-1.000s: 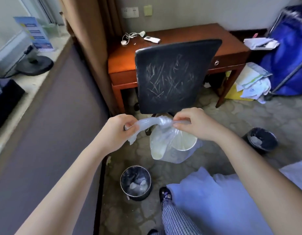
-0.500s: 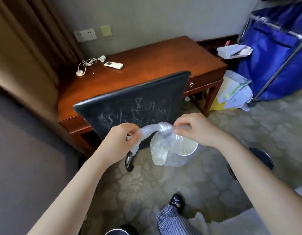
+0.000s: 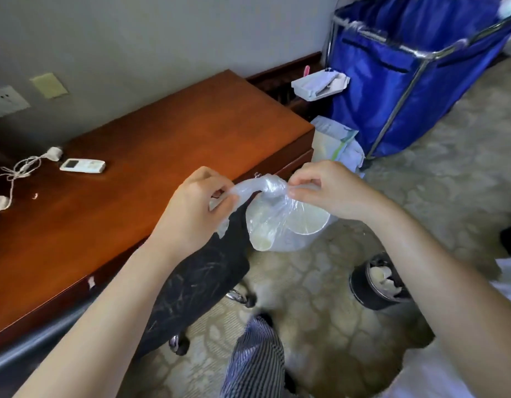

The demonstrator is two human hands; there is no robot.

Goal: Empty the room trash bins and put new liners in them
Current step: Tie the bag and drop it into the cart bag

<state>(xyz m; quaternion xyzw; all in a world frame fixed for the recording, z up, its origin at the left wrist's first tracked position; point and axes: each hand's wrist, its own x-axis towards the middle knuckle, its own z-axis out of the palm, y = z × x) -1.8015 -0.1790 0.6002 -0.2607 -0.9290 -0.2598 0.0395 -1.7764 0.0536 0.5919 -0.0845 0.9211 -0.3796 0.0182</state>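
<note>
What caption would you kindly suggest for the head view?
Left hand and right hand grip the twisted neck of a clear trash bag near a desk and blue cart.

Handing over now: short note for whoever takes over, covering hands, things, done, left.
Left hand grips the twisted neck of the clear trash bag; right hand pinches it beside the twist.
Bag hangs in the air, white cup inside. Black bin on the floor at right holds scraps; blue cart by the wall.
Done: bag gathered. Left: finish tying, probably drop it in the cart, empty and reline the bin.
</note>
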